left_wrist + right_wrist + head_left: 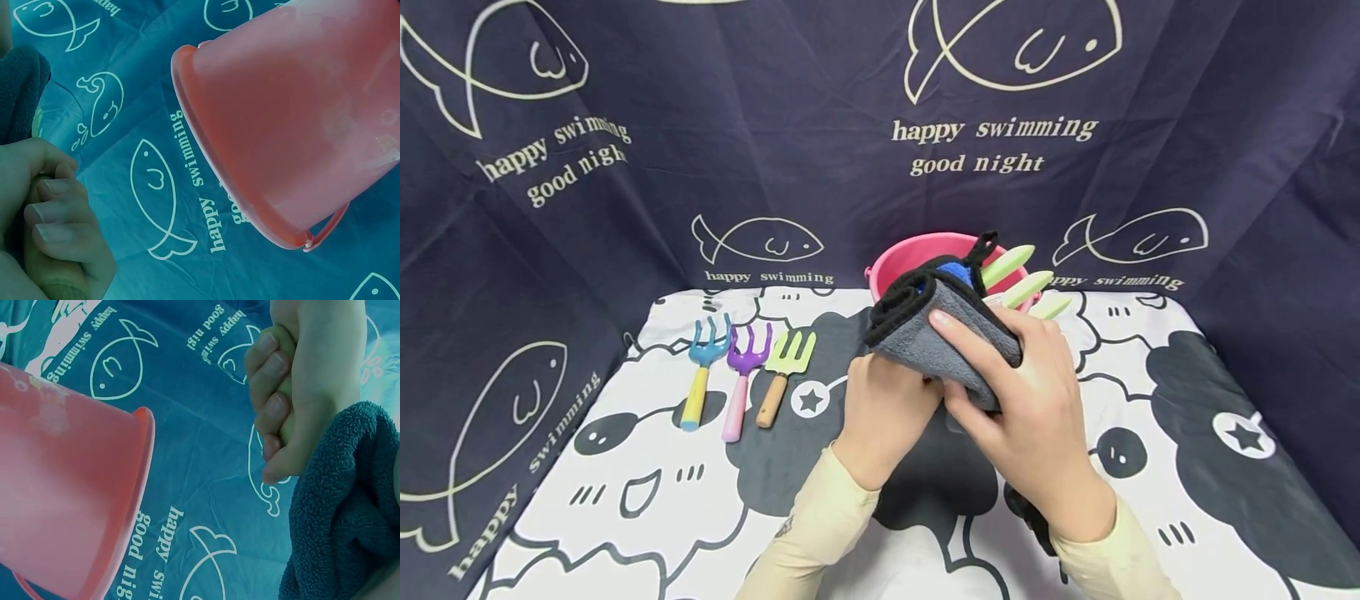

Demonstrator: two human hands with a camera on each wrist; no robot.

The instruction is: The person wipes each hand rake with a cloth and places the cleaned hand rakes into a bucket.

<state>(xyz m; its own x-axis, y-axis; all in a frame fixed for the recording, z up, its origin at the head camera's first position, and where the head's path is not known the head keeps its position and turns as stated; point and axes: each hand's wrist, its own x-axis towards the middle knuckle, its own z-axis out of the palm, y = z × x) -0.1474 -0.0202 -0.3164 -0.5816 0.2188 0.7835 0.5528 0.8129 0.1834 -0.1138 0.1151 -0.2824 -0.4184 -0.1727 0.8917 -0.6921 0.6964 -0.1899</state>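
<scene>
Gray towel point(951, 333), folded and held between thumb and fingers of the right hand point(1033, 396), raised in front of a pink bucket point(917, 248). Beneath it, a wooden-handled tool point(59, 279), clasped by the handle in the left hand point(887, 408). Cannot tell the tool head's shape under the covering. Looks like wiping; probably calls next for a firm grip and a stroke along the head.

Around: light-green tool tips point(1028, 289) at the bucket's right side, likely crowding any reach inside; blue-and-yellow fork point(701, 375), purple-and-pink fork point(741, 387) and green wooden-handled fork point(781, 377) side by side on the cloth-covered desk point(1247, 517), leftward, out of the way.
</scene>
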